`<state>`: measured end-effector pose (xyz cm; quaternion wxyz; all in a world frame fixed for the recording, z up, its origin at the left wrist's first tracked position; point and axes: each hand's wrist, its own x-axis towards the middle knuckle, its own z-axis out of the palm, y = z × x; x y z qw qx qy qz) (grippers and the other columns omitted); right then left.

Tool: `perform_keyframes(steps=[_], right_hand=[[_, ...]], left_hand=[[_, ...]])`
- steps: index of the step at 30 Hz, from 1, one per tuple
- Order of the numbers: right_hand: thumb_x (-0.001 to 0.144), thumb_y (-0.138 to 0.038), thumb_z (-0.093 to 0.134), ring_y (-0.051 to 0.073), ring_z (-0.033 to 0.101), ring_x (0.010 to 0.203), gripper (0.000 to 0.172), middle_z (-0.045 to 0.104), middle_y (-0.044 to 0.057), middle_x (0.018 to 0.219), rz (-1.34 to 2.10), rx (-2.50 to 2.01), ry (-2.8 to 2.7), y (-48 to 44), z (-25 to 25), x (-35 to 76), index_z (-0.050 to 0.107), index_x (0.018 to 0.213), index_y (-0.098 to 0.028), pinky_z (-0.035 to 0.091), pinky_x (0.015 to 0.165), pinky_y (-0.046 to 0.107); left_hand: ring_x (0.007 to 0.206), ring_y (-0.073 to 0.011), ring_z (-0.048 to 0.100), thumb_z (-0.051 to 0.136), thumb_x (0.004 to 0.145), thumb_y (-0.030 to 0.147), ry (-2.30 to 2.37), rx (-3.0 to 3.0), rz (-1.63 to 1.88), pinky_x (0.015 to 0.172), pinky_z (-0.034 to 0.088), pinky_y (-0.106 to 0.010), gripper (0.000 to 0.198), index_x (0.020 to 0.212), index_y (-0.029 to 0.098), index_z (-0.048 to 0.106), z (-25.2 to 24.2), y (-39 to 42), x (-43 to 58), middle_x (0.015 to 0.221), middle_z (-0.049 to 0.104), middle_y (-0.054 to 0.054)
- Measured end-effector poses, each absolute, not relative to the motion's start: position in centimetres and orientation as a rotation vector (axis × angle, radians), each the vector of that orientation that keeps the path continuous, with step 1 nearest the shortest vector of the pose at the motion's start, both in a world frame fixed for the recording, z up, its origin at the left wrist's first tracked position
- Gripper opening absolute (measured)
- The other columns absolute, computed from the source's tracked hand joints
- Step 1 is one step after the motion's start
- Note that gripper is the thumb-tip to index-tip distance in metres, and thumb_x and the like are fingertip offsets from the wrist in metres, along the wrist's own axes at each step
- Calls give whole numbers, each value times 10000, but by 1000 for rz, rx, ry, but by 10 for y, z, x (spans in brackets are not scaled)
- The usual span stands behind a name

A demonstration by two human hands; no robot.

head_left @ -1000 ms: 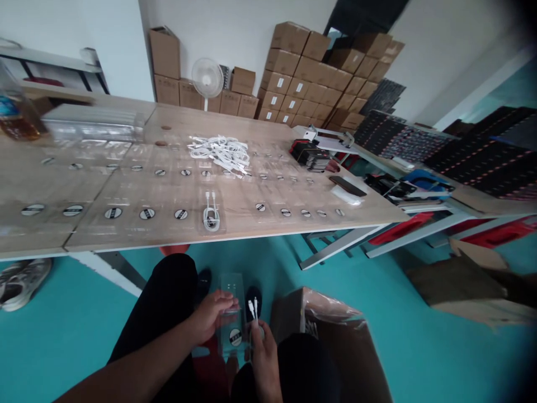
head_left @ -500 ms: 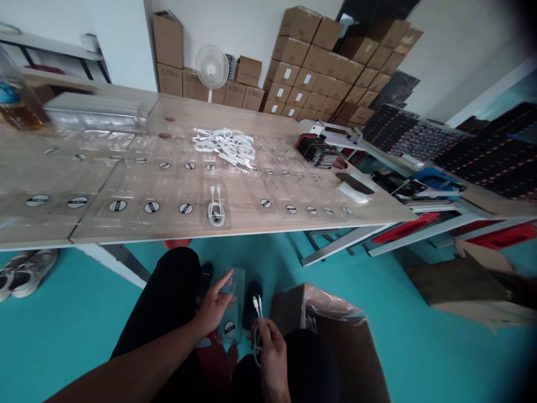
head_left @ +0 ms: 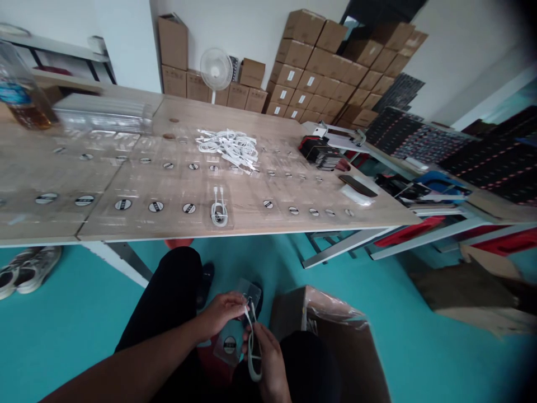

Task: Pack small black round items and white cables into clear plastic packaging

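Cable in hand: a white, looped cable with slim plug ends (head_left: 254,358) is held below the near edge of the table, above the lap.
Right hand: the loop is gripped in the closed right hand (head_left: 269,352).
Left hand: the fingertips of the left hand (head_left: 224,313) are pinched on a plug end; whether the tray is touched too cannot be told.
Tray at the lap: a clear plastic tray with a round black-and-white label (head_left: 230,345) lies tilted beneath the hands; its support is hidden.
Tray with cable: on the pale wood-grain table (head_left: 247,196), a white coiled cable (head_left: 218,211) lies in one clear tray of the near row, plugs pointing far.
Near-row trays: to left and right, clear labelled trays (head_left: 189,209) are seen with no cable made out in them.
Cable supply: loose white cables (head_left: 230,148) are heaped farther back, over part of the far row.
Progress: the work is judged barely begun, with one table tray supplied, the lap tray in hand and most others left.
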<state>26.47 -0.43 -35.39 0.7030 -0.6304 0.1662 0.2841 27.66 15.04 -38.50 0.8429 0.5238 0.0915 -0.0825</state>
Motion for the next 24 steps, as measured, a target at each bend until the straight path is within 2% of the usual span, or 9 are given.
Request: perform_keyframes(steps=[3, 6, 11, 14, 16, 18, 21, 23, 24], right_hand=[[673, -594, 680, 136, 554, 518, 408, 615, -16, 607, 577, -1412, 380, -2, -353, 264, 640, 754, -196, 431, 504, 241], [664, -574, 695, 153, 573, 540, 408, 630, -7, 598, 478, -1662, 327, 3, -354, 265, 659, 777, -183, 436, 524, 249], [698, -476, 673, 199, 621, 654, 272, 695, 36, 681, 276, -2140, 149, 8, -359, 267, 684, 725, -205, 433, 644, 279], [772, -459, 597, 209, 629, 663, 241, 713, 51, 729, 221, -2289, 87, 8, -360, 267, 671, 732, -233, 407, 634, 288], [796, -452, 566, 210, 625, 630, 243, 703, 51, 691, 225, -2324, 126, 8, -359, 268, 653, 716, -240, 394, 601, 291], [806, -450, 552, 208, 622, 598, 255, 686, 46, 639, 253, -2304, 186, 7, -358, 270, 644, 699, -237, 394, 579, 290], [798, -465, 556, 190, 598, 536, 286, 659, 28, 570, 304, -2228, 236, 6, -356, 273, 640, 674, -220, 395, 536, 280], [781, -460, 575, 174, 585, 513, 288, 650, 19, 547, 323, -2156, 241, 9, -355, 274, 639, 663, -206, 400, 517, 268], [771, -458, 584, 170, 584, 510, 287, 650, 18, 543, 333, -2111, 245, 10, -355, 274, 640, 659, -199, 406, 512, 263]], left_hand=[[762, -184, 603, 784, 631, 471, 332, 1105, -127, 701, 469, -292, 336, 732, 160, 707, -389, 148, 278, 779, 657, -41], [647, -158, 566, 776, 621, 447, 449, 1117, -57, 641, 443, -280, 311, 663, 166, 650, -395, 145, 279, 635, 606, -2], [559, -130, 506, 750, 642, 398, 454, 1244, -13, 588, 382, -255, 293, 539, 177, 588, -397, 145, 279, 534, 547, 17], [573, -139, 517, 742, 648, 408, 461, 1205, -35, 594, 393, -261, 277, 559, 175, 621, -395, 145, 278, 537, 550, 13], [605, -147, 546, 697, 691, 408, 483, 1132, -71, 624, 422, -273, 239, 692, 169, 693, -395, 145, 278, 591, 581, 4], [621, -133, 564, 657, 711, 342, 498, 1057, -89, 650, 443, -279, 291, 947, 181, 715, -396, 146, 279, 729, 625, -1], [622, -101, 574, 629, 668, 200, 497, 990, -60, 665, 452, -268, 642, 1300, 253, 527, -396, 146, 280, 904, 619, 9], [648, -110, 595, 623, 642, 152, 508, 955, -47, 692, 463, -274, 774, 1379, 253, 406, -395, 146, 280, 887, 615, 11], [669, -123, 607, 625, 627, 139, 519, 928, -58, 707, 471, -283, 787, 1373, 235, 393, -394, 145, 280, 863, 620, 8]])
